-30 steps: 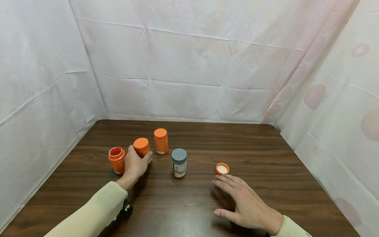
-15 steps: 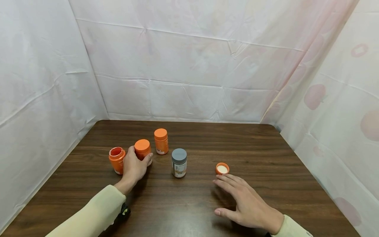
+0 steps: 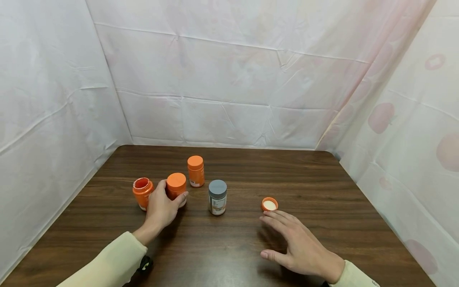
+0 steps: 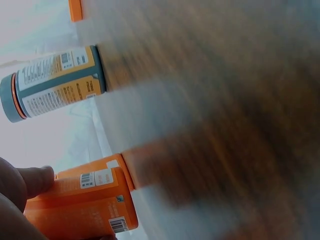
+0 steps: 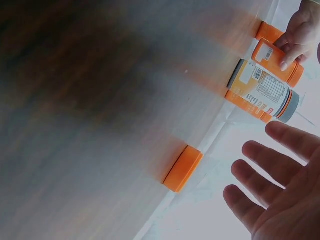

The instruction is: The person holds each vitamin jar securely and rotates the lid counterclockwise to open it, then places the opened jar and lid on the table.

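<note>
On my feed the left grip [image 3: 159, 210] grasps the capped orange bottle [image 3: 176, 189], between the uncapped bottle [image 3: 142, 189] and the grey-lidded jar [image 3: 217, 202]; I'd expect light, stiff, slightly slick plastic, best held mid-body below its cap [image 3: 176, 179], while my right grip [image 3: 298, 246] holds nothing.

"What have you shifted over the last second?"

"The capped orange bottle [image 3: 177, 184] in my left hand [image 3: 161, 208]. I've brought it nearer to the grey-lidded jar [image 3: 217, 197]."

"Straight sideways?"

"No, towards me as well. A second ago it was farther to the jar's left and farther back; now the gap between them is narrower, and my hand has come along with it."
</note>
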Tool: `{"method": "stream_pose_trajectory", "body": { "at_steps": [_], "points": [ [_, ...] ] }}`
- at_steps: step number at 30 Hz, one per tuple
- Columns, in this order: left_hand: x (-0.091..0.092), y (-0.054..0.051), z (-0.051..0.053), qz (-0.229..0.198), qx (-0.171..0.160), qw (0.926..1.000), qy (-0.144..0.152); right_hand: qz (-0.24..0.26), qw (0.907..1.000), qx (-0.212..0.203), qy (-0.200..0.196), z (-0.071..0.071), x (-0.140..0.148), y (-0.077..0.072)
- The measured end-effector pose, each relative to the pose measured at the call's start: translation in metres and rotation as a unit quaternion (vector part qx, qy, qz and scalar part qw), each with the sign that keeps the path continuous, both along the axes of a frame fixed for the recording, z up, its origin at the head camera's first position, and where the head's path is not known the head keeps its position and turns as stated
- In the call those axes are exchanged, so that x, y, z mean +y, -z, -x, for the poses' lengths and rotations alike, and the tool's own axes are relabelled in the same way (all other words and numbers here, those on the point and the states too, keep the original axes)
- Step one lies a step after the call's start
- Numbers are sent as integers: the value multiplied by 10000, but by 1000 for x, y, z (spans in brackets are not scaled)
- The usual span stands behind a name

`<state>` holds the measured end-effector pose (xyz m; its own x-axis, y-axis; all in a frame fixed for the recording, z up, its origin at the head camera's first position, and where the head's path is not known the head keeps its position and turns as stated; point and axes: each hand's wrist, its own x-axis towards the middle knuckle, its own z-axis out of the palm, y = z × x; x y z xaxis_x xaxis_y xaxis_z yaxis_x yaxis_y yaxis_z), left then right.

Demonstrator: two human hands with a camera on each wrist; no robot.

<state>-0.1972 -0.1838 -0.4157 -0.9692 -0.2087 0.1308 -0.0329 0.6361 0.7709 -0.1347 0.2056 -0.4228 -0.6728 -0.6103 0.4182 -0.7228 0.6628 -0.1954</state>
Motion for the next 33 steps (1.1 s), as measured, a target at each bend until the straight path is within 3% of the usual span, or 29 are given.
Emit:
{"method": "stream_pose_trajectory", "body": {
  "at_steps": [20, 33],
  "points": [
    [6, 0, -23, 82, 283, 9993, 229, 131, 9999, -30, -11, 1, -3, 0],
    [20, -3, -41, 37, 608, 9969, 491, 175, 9998, -78, 76, 0, -5, 0]
  ]
}}
